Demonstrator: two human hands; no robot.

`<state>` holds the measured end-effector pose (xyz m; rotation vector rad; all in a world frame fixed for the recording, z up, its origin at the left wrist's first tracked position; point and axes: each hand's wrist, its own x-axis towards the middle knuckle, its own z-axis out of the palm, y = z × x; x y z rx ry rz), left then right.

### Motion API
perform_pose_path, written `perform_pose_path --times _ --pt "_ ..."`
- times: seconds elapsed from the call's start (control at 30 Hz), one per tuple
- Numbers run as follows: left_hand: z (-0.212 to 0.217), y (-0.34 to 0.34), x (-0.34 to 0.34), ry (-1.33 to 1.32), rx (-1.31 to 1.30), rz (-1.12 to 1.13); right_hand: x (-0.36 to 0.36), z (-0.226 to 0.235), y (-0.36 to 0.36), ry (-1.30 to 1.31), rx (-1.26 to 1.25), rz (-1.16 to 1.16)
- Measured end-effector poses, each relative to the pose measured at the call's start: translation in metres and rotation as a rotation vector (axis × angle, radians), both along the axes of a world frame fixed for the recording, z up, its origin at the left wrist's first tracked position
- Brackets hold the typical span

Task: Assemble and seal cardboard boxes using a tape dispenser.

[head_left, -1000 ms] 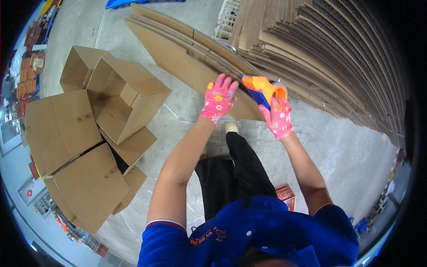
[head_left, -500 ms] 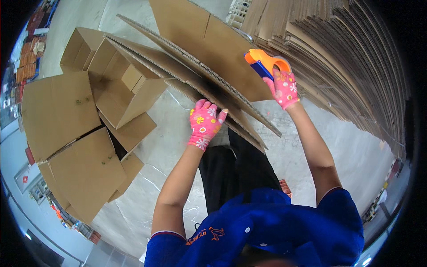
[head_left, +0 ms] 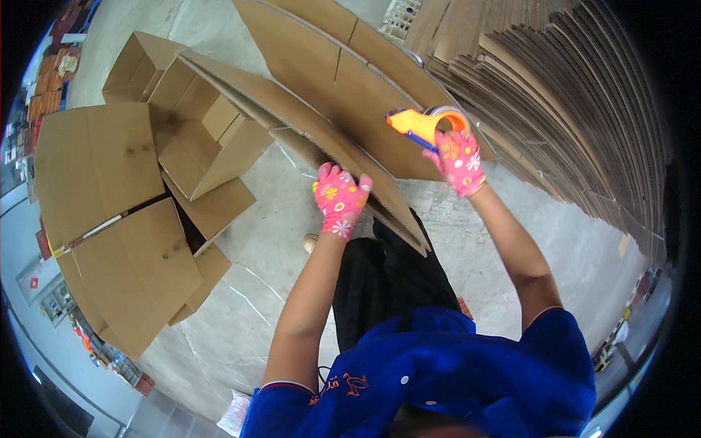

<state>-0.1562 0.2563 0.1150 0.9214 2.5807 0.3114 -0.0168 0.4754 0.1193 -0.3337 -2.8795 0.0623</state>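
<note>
My left hand (head_left: pixel 341 197), in a pink floral glove, is closed around the near edge of a folded brown cardboard box (head_left: pixel 307 117). That box stands on edge, slanting from upper left to lower right in front of my legs. In my right glove, matching the left, my right hand (head_left: pixel 460 162) grips an orange tape dispenser (head_left: pixel 410 123) with a blue part along its lower side. The dispenser is in front of another upright cardboard sheet (head_left: pixel 350 87), just beyond the box in my left hand.
To the left stand opened cardboard boxes (head_left: pixel 98 171) with flaps spread. A tall stack of flattened cardboard (head_left: pixel 555 102) fills the upper right. Pale concrete floor (head_left: pixel 248 292) lies around my legs, with thin clear strands on it.
One cardboard sheet has moved from beside the held box toward the far side, widening the gap. My right hand has come slightly lower and left, with the tape dispenser turned.
</note>
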Motion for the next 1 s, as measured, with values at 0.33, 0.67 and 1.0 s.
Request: perform_pose_path --times 0.33,0.67,1.0 --pt "-0.014 -0.044 0.003 0.055 0.01 0.033 0.006 0.001 0.079 -0.23 0.004 -0.047" --pt "-0.013 -0.04 0.004 0.08 0.021 0.064 0.002 -0.007 0.059 -0.19 0.082 -0.16" --pt "-0.013 -0.04 -0.01 0.074 0.32 -0.269 -0.006 0.007 -0.036 0.077 -0.083 -0.163"
